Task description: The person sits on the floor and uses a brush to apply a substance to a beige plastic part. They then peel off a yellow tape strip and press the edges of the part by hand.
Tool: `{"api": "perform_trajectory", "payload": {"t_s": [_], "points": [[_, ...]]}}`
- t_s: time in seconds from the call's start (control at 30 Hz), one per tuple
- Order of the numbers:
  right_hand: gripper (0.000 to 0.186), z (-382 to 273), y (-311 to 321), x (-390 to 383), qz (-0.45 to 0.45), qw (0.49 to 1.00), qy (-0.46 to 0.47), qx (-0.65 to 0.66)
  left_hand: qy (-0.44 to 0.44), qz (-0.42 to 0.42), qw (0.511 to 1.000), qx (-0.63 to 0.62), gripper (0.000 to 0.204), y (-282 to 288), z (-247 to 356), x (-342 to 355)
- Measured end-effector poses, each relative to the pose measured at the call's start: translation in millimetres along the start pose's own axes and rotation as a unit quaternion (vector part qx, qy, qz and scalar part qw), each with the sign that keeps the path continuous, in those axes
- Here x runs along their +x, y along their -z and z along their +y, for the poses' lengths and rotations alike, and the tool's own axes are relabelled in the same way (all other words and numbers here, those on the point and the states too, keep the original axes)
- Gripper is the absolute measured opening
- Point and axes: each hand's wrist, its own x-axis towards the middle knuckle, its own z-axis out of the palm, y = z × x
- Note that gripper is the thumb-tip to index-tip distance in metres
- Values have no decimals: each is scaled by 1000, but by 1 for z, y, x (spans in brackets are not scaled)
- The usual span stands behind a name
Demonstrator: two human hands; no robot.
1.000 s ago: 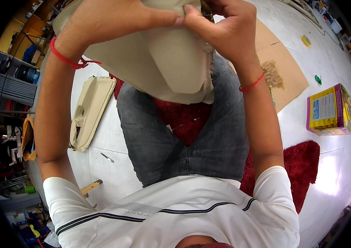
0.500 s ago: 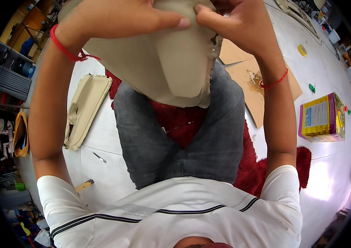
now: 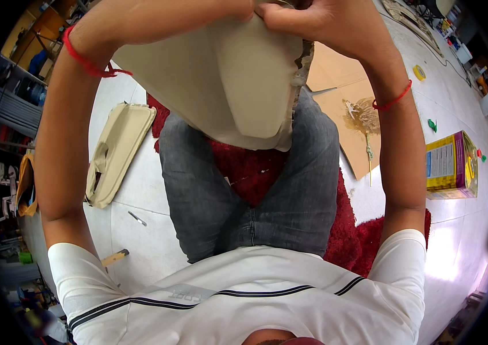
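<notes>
A beige, smooth-covered trim panel [image 3: 255, 86] stands tilted between my knees, with a raised tapering section and a ragged right edge. At the top of the view my right hand [image 3: 327, 23] is closed on the panel's upper right edge, its thumb pressed on the near face. My left hand [image 3: 229, 8] rests against the panel's top beside that thumb; most of its fingers are beyond the picture's upper edge. A second, longer beige trim piece [image 3: 120, 152] with an opening in it lies on the floor to my left.
Red shaggy rug [image 3: 244, 172] lies under me. Glue-stained cardboard [image 3: 347, 98] with a thin stick [image 3: 370, 158] is at right. Beyond are a yellow-purple tin [image 3: 451, 167] and a yellow tape roll [image 3: 419, 72]. A pen-like tool [image 3: 137, 218] and wooden-handled tool [image 3: 114, 257] lie left.
My left hand has shifted up, its thumb leaving the panel's middle for the top. My right arm has swung outward a little, baring the stick on the cardboard. The panel has barely moved.
</notes>
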Motion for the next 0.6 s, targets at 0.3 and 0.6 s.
{"api": "perform_trajectory", "payload": {"t_s": [0.3, 0.6], "points": [[17, 1, -4, 1, 35, 997, -73, 10, -76, 30, 996, 38, 45, -4, -11, 2], [13, 6, -30, -39, 187, 948, -203, 160, -71, 15, 997, -7, 43, -10, -24, 22]]}}
